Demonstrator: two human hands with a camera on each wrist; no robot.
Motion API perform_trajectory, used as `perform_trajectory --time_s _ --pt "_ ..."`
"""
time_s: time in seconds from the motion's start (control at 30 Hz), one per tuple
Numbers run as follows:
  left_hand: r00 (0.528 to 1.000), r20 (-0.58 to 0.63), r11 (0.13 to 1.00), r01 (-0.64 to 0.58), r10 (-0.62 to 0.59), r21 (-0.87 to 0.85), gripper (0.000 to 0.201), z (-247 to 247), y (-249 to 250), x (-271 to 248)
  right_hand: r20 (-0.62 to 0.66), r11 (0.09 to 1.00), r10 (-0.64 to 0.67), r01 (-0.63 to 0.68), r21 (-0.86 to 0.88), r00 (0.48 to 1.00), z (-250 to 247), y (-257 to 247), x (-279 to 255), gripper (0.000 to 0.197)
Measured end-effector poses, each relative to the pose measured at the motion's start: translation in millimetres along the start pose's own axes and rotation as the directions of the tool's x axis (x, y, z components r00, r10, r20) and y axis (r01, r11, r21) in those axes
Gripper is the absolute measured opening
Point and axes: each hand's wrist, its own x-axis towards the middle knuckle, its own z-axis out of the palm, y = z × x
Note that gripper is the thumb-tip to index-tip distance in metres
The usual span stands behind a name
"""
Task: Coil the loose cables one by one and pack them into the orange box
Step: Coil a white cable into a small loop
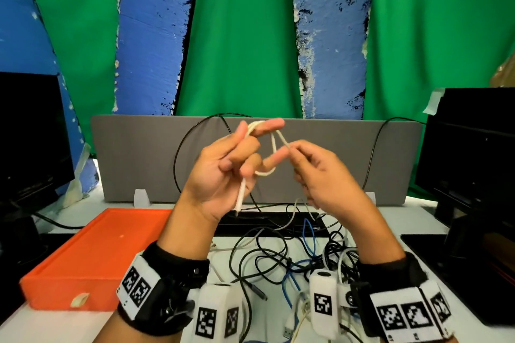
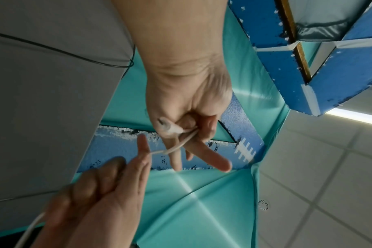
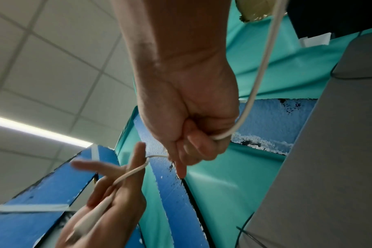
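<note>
Left hand: the left hand (image 1: 223, 172) is raised above the pile of cables (image 1: 289, 256), its first and little fingers spread as pegs, the middle fingers curled over the white cable (image 1: 274, 142) and its plug end.
Right hand: the right hand (image 1: 320, 172), just beside the left, pinches the same cable between thumb and fingertips, feeding the next turn.
Orange box: the box (image 1: 92, 256) sits left of the pile, nothing in it that shows.
Loose end: the cable's tail drops from the right hand towards the pile.
Risk: the tail probably snags in the tangle, dragging other cables up.
Risk: turns could slide off the spread fingers if tension slackens.
</note>
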Motion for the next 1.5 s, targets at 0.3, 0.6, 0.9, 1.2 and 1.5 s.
perform_trajectory --time_s 0.3,0.6,0.9,1.2,1.5 --pt "0.815 -0.279 0.674 -0.174 0.508 0.718 0.032 -8 7 5 0.319 0.894 0.049 0.101 -0.436 0.947 36 -17 -13 0.048" --pt "0.962 -0.273 0.168 0.273 -0.018 0.947 0.038 -9 13 -10 0.097 0.97 -0.107 0.126 -0.209 0.989 1 -23 -10 0.018" --pt "0.994 -0.106 0.931 0.016 0.025 0.365 0.031 15 -6 -2 -0.171 0.986 -0.156 0.164 0.033 0.973 8 -12 0 0.023" --pt "0.954 -0.218 0.978 -0.205 0.205 0.022 0.047 12 -4 6 0.167 0.945 0.044 0.013 -0.326 0.985 21 5 2 0.028" --pt "0.813 -0.292 0.45 0.041 0.504 0.892 0.03 1 -6 9 0.463 0.945 0.133 0.029 -0.327 0.876 16 -14 -14 0.03"
